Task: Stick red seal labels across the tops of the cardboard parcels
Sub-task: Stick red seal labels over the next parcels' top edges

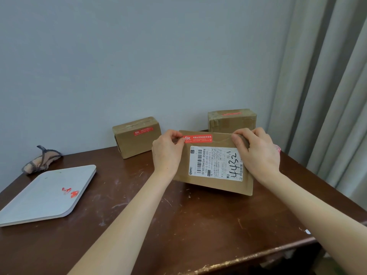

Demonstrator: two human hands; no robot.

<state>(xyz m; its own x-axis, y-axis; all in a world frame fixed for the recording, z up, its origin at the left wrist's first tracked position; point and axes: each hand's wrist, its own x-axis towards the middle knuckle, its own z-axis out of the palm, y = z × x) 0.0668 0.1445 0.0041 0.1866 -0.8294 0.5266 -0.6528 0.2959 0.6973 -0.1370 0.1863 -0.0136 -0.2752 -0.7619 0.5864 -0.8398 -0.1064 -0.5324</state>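
A flat cardboard parcel (214, 183) with a white shipping label lies in the middle of the table. A red seal label (198, 139) runs along its far top edge. My left hand (167, 153) pinches the left end of that label. My right hand (258, 151) grips the parcel's far right corner, fingers curled over its edge. Behind stand two more cardboard parcels: the left parcel (137, 139) bears a red label on its front face, and the right parcel (232, 122) carries one on its top.
A grey tray (39, 199) at the left holds red label scraps (71, 192). A crumpled cloth item (41, 160) lies behind it. The brown table (178, 225) meets a wall behind, and curtains (327, 96) hang at the right.
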